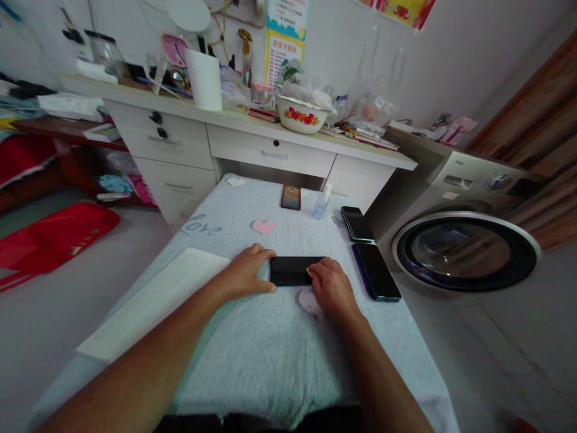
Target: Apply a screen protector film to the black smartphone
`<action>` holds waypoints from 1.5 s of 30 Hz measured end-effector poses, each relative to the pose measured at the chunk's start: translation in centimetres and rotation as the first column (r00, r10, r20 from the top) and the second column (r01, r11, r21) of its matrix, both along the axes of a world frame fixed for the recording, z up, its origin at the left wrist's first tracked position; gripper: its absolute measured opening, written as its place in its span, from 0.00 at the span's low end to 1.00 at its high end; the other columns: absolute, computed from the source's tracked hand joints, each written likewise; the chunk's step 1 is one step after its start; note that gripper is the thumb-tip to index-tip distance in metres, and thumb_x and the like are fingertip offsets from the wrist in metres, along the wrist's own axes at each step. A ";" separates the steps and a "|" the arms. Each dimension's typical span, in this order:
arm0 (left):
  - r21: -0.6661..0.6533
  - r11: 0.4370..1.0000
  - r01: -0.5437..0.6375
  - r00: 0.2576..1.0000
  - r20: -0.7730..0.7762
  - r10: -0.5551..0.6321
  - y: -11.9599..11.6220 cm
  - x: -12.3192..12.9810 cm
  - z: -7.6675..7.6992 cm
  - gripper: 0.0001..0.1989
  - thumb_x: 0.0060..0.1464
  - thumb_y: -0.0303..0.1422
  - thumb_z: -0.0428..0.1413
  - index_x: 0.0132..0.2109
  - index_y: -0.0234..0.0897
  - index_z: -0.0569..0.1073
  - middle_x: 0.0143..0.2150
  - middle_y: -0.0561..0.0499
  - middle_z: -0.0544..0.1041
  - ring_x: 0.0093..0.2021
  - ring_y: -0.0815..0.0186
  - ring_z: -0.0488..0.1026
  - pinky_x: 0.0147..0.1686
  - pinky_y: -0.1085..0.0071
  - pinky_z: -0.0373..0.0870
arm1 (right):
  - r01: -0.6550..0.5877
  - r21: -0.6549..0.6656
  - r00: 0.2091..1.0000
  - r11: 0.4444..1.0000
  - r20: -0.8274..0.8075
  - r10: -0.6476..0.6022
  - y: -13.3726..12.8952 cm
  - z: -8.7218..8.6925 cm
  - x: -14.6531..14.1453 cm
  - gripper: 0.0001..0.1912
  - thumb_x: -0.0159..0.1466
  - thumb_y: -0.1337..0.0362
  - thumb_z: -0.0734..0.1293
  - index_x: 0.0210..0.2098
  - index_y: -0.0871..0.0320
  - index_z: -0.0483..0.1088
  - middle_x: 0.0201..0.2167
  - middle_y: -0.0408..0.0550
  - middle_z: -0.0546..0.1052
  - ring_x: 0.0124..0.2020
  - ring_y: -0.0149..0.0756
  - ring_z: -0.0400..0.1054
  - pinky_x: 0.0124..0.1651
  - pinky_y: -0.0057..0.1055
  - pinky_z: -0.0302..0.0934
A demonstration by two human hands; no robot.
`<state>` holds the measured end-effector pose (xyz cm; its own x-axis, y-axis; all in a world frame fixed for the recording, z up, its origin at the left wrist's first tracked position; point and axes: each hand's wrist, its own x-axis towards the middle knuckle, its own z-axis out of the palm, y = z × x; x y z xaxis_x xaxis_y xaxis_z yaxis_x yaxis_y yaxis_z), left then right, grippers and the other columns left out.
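Your left hand (251,272) grips one end of the black phone (291,271), thumb and fingers spread. Your right hand (332,287), fingers bunched, touches its other end on the cloth (279,355)

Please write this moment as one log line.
left hand: on phone's left end | right hand: on its right end | spray bottle: upright, beyond phone

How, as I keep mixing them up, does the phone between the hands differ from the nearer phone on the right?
The middle phone lies crosswise, with the left hand and right hand at its ends; the nearer right-side phone slants lengthwise, untouched. The right-side phone shows a bluish-purple edge; the middle phone shows none. Both lie flat on the cloth, dark faces up.
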<state>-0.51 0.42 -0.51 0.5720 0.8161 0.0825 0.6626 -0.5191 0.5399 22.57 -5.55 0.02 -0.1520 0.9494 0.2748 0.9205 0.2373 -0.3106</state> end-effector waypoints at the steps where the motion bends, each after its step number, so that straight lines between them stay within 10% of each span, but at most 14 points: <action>1: 0.001 1.000 0.000 1.000 0.001 0.000 0.0 0.0 -0.1 0.34 0.37 0.42 0.62 0.54 0.40 0.65 0.46 0.47 0.66 0.47 0.57 0.66 0.47 0.64 0.63 | -0.008 0.003 1.000 1.000 0.001 0.008 0.0 0.0 -0.1 0.11 0.63 0.70 0.59 0.37 0.58 0.73 0.33 0.49 0.70 0.40 0.36 0.62 0.44 0.30 0.56; 45: 0.008 1.000 0.001 1.000 0.004 -0.001 0.0 0.1 0.0 0.33 0.37 0.45 0.62 0.53 0.41 0.66 0.45 0.48 0.67 0.45 0.57 0.66 0.45 0.65 0.63 | -0.235 -0.108 0.949 0.966 0.189 0.252 0.5 1.6 -3.3 0.13 0.62 0.72 0.59 0.36 0.57 0.74 0.33 0.49 0.70 0.36 0.36 0.60 0.41 0.31 0.53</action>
<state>-0.43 0.46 -0.51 0.5721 0.8151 0.0915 0.6599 -0.5236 0.5388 19.28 -5.07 1.64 -0.4251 0.8947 0.1368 0.8830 0.4432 -0.1546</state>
